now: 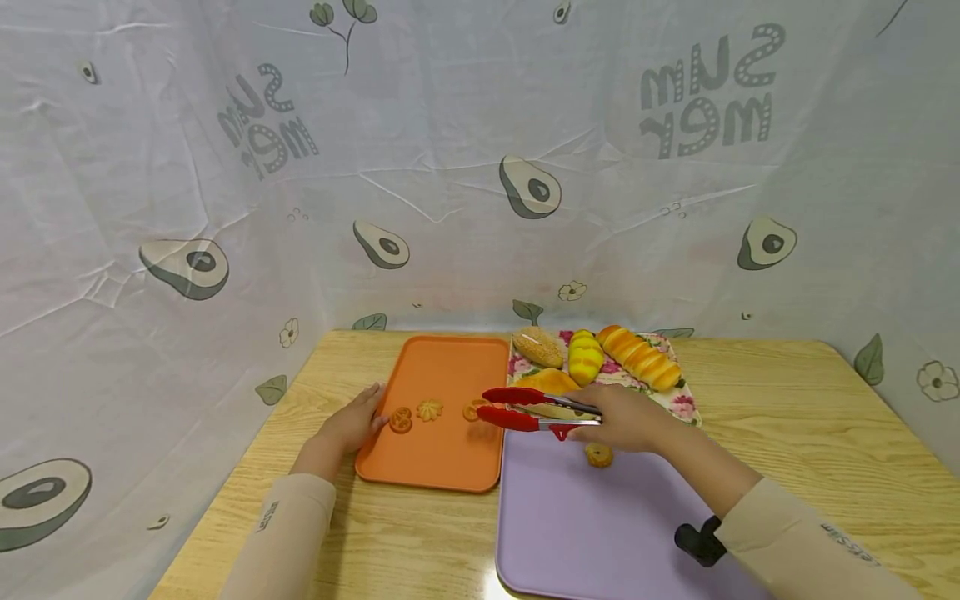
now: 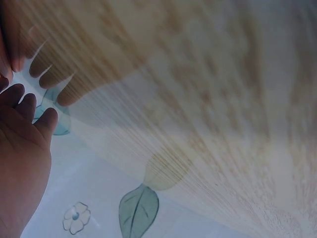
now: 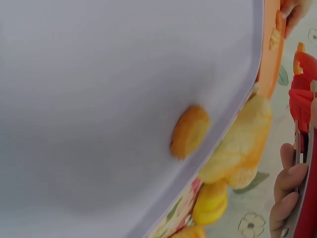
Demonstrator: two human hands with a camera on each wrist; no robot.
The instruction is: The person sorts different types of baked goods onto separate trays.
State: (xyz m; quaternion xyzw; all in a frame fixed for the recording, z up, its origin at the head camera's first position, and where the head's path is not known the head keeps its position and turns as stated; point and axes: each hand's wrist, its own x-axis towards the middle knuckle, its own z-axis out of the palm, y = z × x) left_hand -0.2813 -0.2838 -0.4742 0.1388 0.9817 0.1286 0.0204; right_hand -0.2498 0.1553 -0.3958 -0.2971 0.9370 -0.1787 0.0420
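My right hand grips red-tipped tongs over the right side of the orange tray. A pretzel-shaped cookie shows at the tongs' tips; in the right wrist view it appears between them, off the tray surface. My left hand rests against the tray's left edge, fingers extended. On that tray lie another pretzel-shaped cookie, close to the left thumb, and a flower-shaped cookie. A small round pastry sits on the purple tray, below the right hand.
Behind the purple tray, a floral tray bears a seeded bun, a yellow bread, a long spiral bread and a bread partly hidden by the tongs. A patterned curtain stands behind the wooden table.
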